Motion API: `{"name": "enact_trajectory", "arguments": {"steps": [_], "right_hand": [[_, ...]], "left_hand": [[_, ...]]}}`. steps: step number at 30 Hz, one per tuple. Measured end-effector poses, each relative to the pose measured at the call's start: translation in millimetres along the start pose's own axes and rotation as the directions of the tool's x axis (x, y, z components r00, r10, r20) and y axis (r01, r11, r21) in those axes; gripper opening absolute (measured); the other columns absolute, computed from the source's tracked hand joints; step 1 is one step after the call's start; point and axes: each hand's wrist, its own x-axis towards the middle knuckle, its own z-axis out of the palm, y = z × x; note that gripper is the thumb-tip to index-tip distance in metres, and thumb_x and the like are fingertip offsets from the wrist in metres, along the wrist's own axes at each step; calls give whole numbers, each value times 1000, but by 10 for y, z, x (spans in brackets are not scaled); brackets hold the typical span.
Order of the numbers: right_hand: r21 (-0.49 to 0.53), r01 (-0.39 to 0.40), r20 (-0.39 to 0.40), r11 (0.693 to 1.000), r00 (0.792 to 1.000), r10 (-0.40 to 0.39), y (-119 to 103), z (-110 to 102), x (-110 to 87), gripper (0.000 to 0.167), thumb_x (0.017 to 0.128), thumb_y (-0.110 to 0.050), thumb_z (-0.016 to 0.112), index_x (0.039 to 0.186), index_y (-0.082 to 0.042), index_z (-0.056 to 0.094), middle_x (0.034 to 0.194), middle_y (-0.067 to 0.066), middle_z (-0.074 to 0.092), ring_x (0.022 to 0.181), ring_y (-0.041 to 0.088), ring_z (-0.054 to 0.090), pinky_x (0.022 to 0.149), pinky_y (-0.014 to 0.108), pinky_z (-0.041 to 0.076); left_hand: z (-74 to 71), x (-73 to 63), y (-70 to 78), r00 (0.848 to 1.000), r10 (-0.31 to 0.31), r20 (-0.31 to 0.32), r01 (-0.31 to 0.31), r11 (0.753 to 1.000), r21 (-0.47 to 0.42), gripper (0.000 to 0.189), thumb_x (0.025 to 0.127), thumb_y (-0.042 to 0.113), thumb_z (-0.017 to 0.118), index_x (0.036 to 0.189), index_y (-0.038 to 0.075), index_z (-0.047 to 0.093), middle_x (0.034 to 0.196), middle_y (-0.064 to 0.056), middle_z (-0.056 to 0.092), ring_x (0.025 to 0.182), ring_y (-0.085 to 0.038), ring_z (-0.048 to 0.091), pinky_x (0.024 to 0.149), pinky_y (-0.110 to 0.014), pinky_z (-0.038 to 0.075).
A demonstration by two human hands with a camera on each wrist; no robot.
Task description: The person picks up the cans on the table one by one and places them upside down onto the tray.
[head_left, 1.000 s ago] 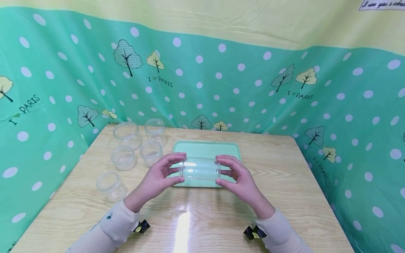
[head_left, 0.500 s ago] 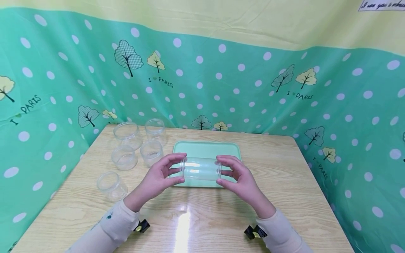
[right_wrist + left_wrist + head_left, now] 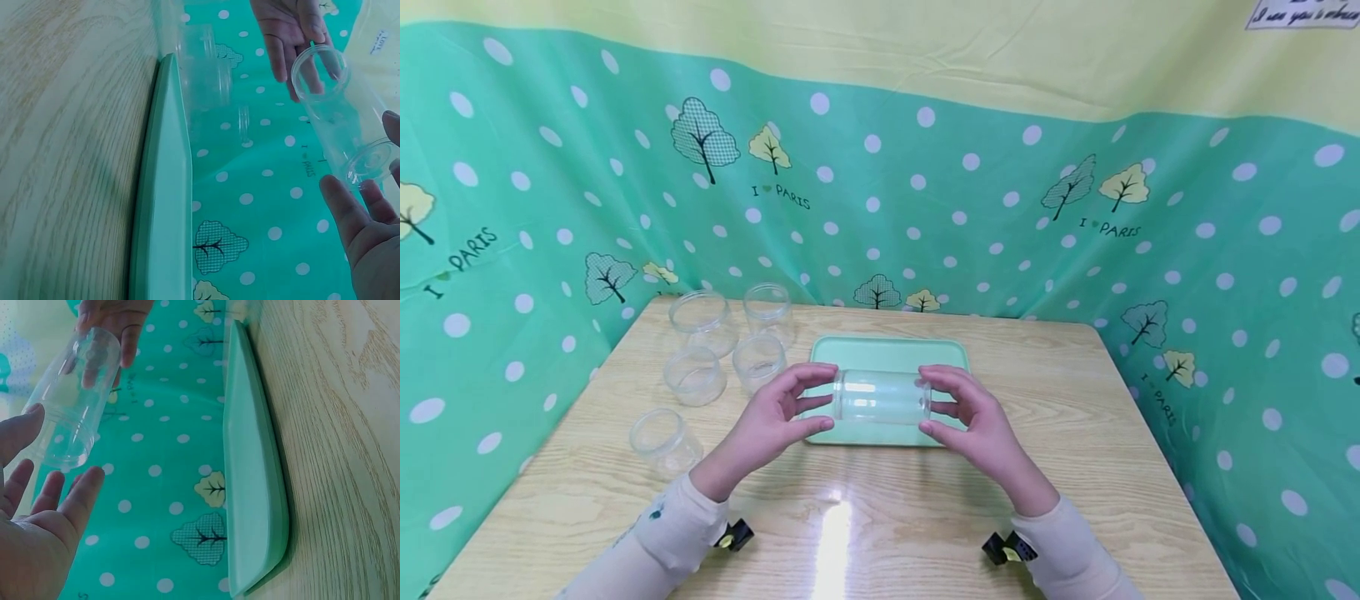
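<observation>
A clear, empty cylindrical jar (image 3: 882, 397) lies sideways in the air above the light green tray (image 3: 887, 353). Its ringed mouth faces left and its base faces right. My right hand (image 3: 972, 421) pinches the base end between thumb and fingers. At the mouth end, my left hand (image 3: 769, 423) has its thumb and fingers spread, fingertips at or just off the rim. In the left wrist view, the jar (image 3: 78, 394) is tilted beside the left fingers. The right wrist view shows the jar (image 3: 340, 119) with its round base by the right fingertips.
Several clear jars stand on the left of the wooden table (image 3: 1037, 375), including a wide jar (image 3: 703, 321), a taller jar (image 3: 769, 312) and a nearer jar (image 3: 666, 442). A green dotted curtain (image 3: 917, 208) hangs around the table's back and sides.
The jar and my right hand have shifted slightly to the right. My left hand has moved a little left, so its fingertips no longer overlap the mouth end as before.
</observation>
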Motion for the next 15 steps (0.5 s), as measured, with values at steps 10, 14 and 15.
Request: {"name": "enact_trajectory", "arguments": {"steps": [10,14,15], "right_hand": [[17,4,-16,1000,1000,-4,15,-81,19,65,88,2,78,146,-13,54,143,15,54,132,26,56,100,36,57],[-7,-1,-30,1000,1000,1,7,-114,23,65,88,0,79,147,-11,53,143,10,55,132,26,56,100,35,57],[-12,-2,-33,1000,999,1,1,-123,25,65,88,-1,79,147,-10,53,143,9,55,132,26,56,100,35,57]], "left_hand": [[-10,-5,-11,999,-44,7,43,998,34,56,88,2,79,138,10,56,143,-22,54,131,-23,58,105,-44,53],[-3,-7,-20,999,-45,9,45,998,47,53,88,2,79,136,9,58,140,-18,56,130,-21,59,106,-49,51],[-2,-7,-23,999,-46,10,46,998,51,52,88,3,79,135,8,58,139,-16,57,129,-21,59,106,-51,51]]}}
